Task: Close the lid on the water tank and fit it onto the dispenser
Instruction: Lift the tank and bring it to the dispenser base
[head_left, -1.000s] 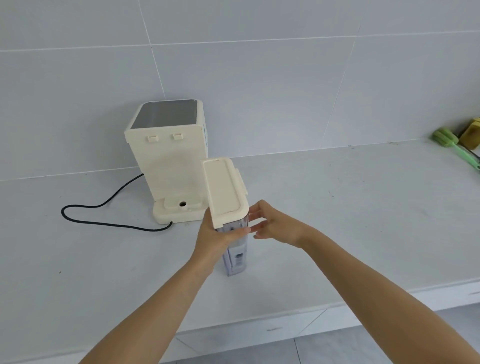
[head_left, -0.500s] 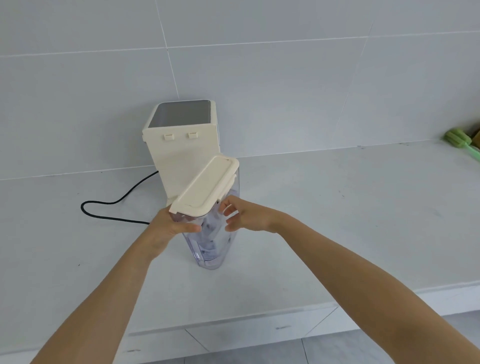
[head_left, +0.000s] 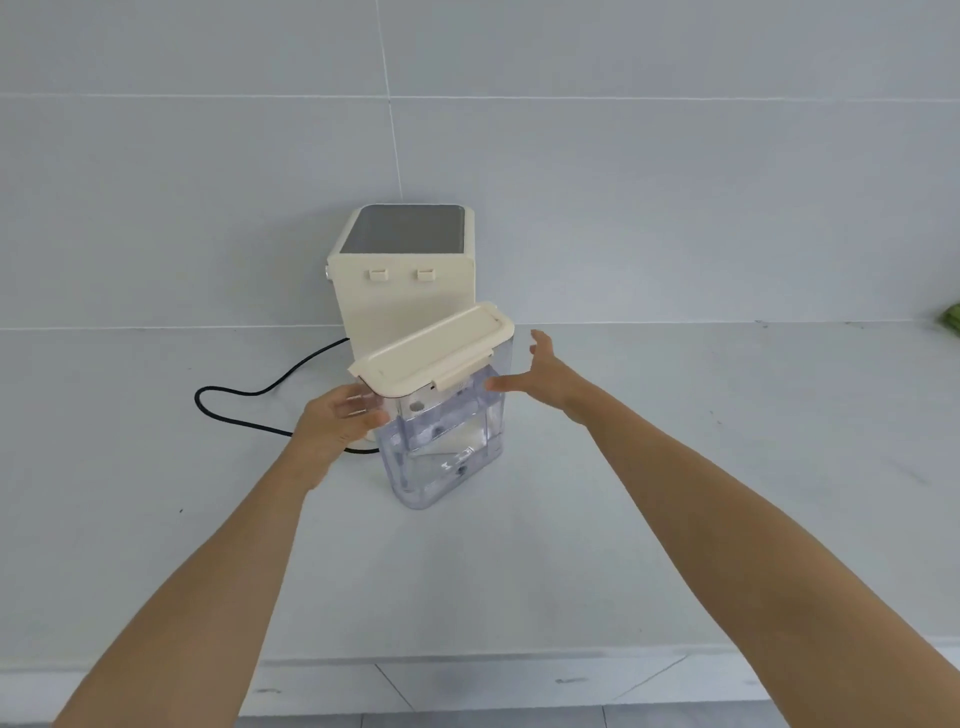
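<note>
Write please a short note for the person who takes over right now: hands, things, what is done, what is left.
Left hand grips the clear water tank at its upper left corner, holding it tilted in front of the dispenser.
Right hand is open beside the tank, not touching it.
Lid is on top of the tank and looks closed.
Left: set the tank onto the dispenser base. Mind the black cord on the counter.

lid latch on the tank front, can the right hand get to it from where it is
Probably yes: the right hand is open beside the tank, and nothing lies between it and the latch. The left hand grips the other side.
</note>
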